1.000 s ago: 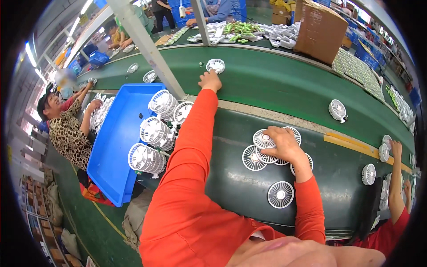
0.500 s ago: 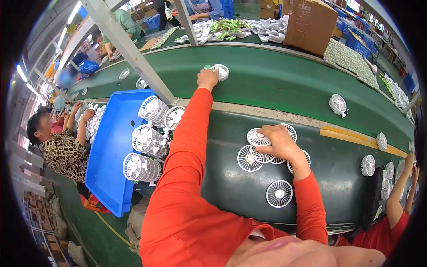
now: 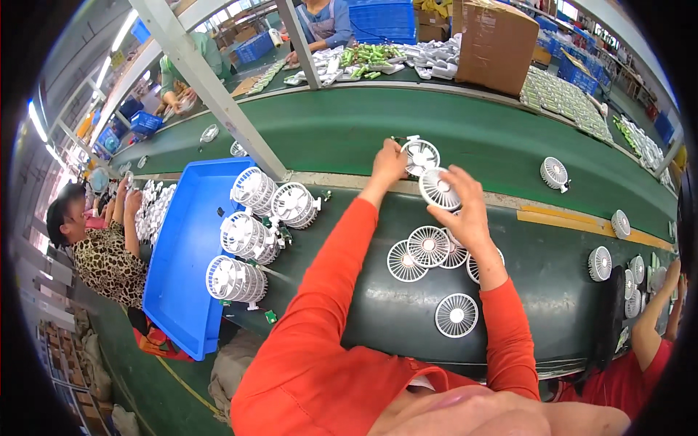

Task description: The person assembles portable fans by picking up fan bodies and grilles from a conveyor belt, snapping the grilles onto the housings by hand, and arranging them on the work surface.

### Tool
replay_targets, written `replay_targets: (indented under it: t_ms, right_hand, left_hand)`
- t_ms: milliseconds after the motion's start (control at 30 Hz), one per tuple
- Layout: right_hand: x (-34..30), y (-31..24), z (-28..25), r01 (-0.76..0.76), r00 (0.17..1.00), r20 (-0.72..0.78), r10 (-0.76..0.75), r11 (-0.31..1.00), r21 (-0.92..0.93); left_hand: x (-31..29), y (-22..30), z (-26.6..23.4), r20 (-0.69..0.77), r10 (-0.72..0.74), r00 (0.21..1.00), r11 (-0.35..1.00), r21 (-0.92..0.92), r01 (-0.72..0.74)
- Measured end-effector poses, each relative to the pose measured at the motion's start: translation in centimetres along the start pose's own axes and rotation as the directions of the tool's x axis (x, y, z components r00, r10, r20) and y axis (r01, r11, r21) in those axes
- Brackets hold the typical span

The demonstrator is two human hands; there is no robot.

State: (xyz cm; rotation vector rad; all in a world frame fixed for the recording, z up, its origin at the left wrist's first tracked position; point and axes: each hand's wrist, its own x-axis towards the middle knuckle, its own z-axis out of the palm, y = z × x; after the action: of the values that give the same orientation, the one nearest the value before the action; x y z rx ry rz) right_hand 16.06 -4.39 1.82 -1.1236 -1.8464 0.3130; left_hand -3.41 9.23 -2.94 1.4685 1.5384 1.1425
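A small white fan body point(image 3: 421, 155), round and grilled, is held at the far edge of the near green surface point(image 3: 407, 320), gripped at its left side by the left hand point(image 3: 388, 163); a white round grille point(image 3: 439, 190) is held just below and to the right of it, pinched at its lower edge by the fingers of the right hand point(image 3: 464, 211); the two white parts are seen overlapping or touching at their rims, though which cannot be told. Both hands are closed on their parts, the left on the fan body, the right on the grille; both arms are clad in orange-red sleeves point(image 3: 327, 291) that come in from the lower edge. Beneath the right hand a cluster of loose grilles point(image 3: 427, 248) lies flat on the surface, partly overlapping; one single grille point(image 3: 456, 315) lies apart, nearer the person. To the left a blue tray point(image 3: 182, 269) is set, and stacks of white fan cages point(image 3: 251, 232) rest on their sides along its right rim. Beyond the hands a green conveyor belt point(image 3: 342, 131) runs across, with one finished fan point(image 3: 554, 174) standing on it to the right; more fans point(image 3: 618, 254) are gathered at the right end. A cardboard box point(image 3: 494, 43) stands on the far side; a person in a leopard-print top point(image 3: 102, 254) is seated at the left.
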Motion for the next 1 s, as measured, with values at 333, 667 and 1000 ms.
replay_targets:
  t_ms: [333, 667, 1000]
  right_hand:
    - [-0.2, 0.4, 0.8, 0.094, 0.995, -0.021, -0.102, 0.966, -0.243]
    - [-0.6, 1.1, 1.9, 0.085, 0.996, -0.005, -0.085, 0.994, -0.071]
    - [-0.9, 0.1, 2.1, -0.136, 0.987, -0.048, 0.155, 0.951, 0.277]
  left_hand:
    - [-8.7, 3.0, 3.7, 0.250, -0.022, 0.968, 0.437, -0.869, 0.234]
    - [-9.1, 3.2, 3.3, 0.493, -0.069, 0.867, 0.046, -0.867, 0.497]
    - [-11.9, 6.8, 4.4, -0.049, 0.061, 0.997, 0.454, -0.888, -0.071]
